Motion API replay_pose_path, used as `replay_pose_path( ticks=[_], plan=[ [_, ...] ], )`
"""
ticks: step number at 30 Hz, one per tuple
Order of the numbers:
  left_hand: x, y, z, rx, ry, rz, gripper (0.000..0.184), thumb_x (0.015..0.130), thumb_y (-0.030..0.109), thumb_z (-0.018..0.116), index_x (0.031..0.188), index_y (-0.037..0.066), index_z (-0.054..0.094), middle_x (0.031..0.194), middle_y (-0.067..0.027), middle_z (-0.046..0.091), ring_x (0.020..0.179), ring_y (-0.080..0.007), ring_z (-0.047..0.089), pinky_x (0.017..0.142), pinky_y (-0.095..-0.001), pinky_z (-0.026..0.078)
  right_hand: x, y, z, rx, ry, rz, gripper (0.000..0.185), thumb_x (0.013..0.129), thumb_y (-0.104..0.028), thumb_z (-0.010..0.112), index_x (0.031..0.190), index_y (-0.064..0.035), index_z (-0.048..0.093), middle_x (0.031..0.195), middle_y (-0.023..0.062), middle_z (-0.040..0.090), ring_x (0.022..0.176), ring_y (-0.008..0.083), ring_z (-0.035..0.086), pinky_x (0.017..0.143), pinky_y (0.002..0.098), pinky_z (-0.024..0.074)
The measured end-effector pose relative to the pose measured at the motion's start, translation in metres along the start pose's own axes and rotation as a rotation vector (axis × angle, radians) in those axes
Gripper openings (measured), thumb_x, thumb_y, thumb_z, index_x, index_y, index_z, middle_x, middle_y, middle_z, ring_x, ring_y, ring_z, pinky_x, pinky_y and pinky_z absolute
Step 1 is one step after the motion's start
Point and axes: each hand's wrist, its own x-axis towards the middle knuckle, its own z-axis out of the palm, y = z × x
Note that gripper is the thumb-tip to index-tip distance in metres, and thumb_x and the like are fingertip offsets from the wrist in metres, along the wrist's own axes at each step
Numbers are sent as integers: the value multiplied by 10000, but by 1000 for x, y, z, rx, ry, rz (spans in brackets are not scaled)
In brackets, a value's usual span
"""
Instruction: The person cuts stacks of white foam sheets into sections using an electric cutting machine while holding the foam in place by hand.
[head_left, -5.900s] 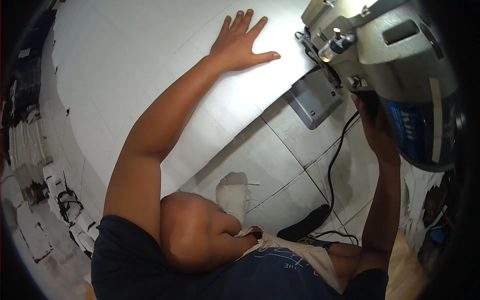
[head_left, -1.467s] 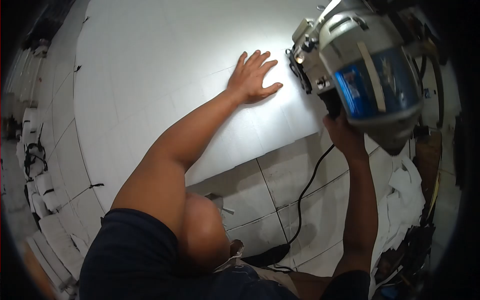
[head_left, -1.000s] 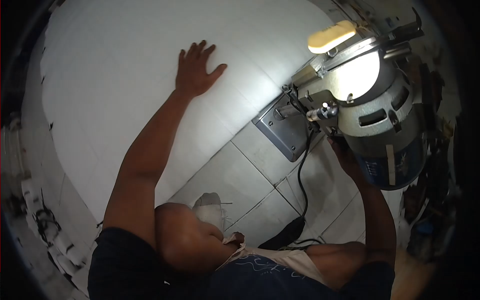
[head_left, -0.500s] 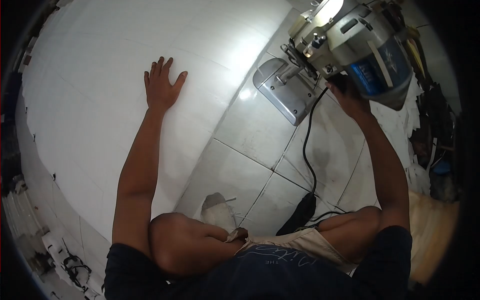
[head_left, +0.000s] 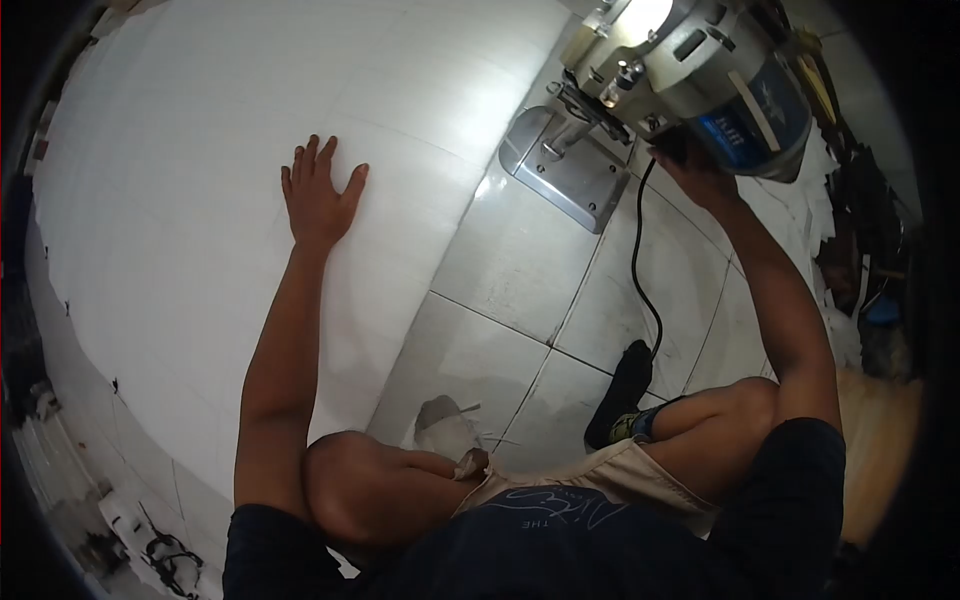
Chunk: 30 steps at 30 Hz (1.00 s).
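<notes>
On a wide sheet of white cloth (head_left: pixel 200 200), spread flat in layers, my left hand (head_left: pixel 320 200) lies palm down with its fingers spread. To the right stands an electric cloth cutting machine (head_left: pixel 690 75), with a grey motor housing, a blue label and a lit lamp. Its metal base plate (head_left: pixel 570 185) sits beside the cloth's edge, partly over the tiles. My right hand (head_left: pixel 700 180) is closed around the machine's dark handle below the motor; some fingers are hidden behind it. A black power cord (head_left: pixel 637 240) hangs from near that hand.
White floor tiles (head_left: pixel 500 340) run along the cloth's edge. My foot in a black sock (head_left: pixel 622 390) rests close to the cord. Cloth scraps (head_left: pixel 820 200) and clutter line the right side. Another scrap (head_left: pixel 447 425) lies near my knee. White straps or rolls (head_left: pixel 130 520) lie at lower left.
The cutting machine and my right hand sit slightly higher and further left in view. My left hand appears a little lower, still flat. My sock-covered foot has shifted up and more of that leg shows.
</notes>
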Motion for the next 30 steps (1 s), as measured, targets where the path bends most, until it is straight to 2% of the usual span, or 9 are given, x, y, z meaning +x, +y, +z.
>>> replay_pose_path(
  ticks=[5, 8, 11, 15, 17, 20, 23, 26, 30],
  plan=[
    [2, -3, -3, 20, -21, 30, 666, 927, 524, 570, 1441, 114, 465, 1554, -150, 357, 1465, -332, 265, 1204, -517, 136, 12, 20, -9, 288, -62, 183, 670, 892, -524, 650, 1359, -70, 490, 1292, 174, 571, 1133, 325, 612, 926, 418, 523],
    [8, -3, -11, 19, -64, 29, 673, 930, 526, 565, 1441, 99, 466, 1563, -159, 337, 1473, -329, 248, 1199, -526, 136, 11, 43, 4, 246, 181, 10, 646, 882, -498, 655, 1360, -93, 498, 1298, 177, 568, 1201, 348, 562, 989, 470, 469],
    [11, 10, -33, -46, -46, 4, 554, 917, 422, 627, 1341, 70, 559, 1466, -181, 462, 1392, -351, 381, 1152, -509, 262, 11, 55, 7, 249, 147, 51, 661, 876, -502, 661, 1369, -93, 495, 1290, 176, 572, 1209, 346, 554, 998, 472, 460],
    [14, 84, -67, -173, 103, 548, 237, 786, 59, 731, 1013, 53, 662, 1014, -124, 676, 958, -327, 635, 843, -413, 507, 8, 66, 26, 333, 126, 85, 682, 863, -509, 672, 1374, -94, 494, 1304, 170, 561, 1222, 343, 542, 1013, 472, 449],
    [9, 135, -65, -252, -139, 649, 228, 754, 1, 698, 969, 61, 650, 925, -91, 660, 874, -281, 640, 767, -379, 521, 9, 64, 31, 335, 280, 79, 705, 851, -520, 683, 1381, -99, 486, 1339, 163, 537, 1241, 333, 528, 1028, 466, 441],
    [-2, 199, -32, -151, -603, 627, 251, 797, 24, 688, 1040, 71, 644, 995, -82, 655, 911, -251, 661, 786, -379, 541, 4, 62, 47, 570, 279, 72, 698, 842, -507, 702, 1389, -136, 477, 1366, 93, 529, 1252, 290, 531, 1014, 419, 467],
    [6, 220, 31, 187, -865, 557, 355, 846, 49, 612, 1196, 107, 624, 1125, -154, 625, 1002, -351, 643, 854, -431, 535, 4, 60, 17, 738, 345, 182, 621, 766, -425, 798, 1288, -164, 585, 1223, 76, 650, 1128, 243, 630, 933, 364, 528],
    [19, 234, 78, 207, -721, 264, 475, 835, 15, 581, 1299, 120, 570, 1179, -187, 602, 1080, -383, 613, 904, -448, 520, 8, 65, -7, 889, 193, 228, 614, 742, -414, 810, 1268, -170, 608, 1176, 85, 674, 1107, 257, 639, 943, 359, 523],
    [24, 240, 122, 153, -416, 184, 377, 909, 68, 456, 1262, 98, 587, 1209, -227, 600, 1020, -417, 646, 850, -489, 545, 11, 62, -11, 982, -39, 364, 595, 730, -426, 811, 1243, -184, 629, 1193, 75, 667, 1111, 275, 633, 953, 362, 517]
  ],
)
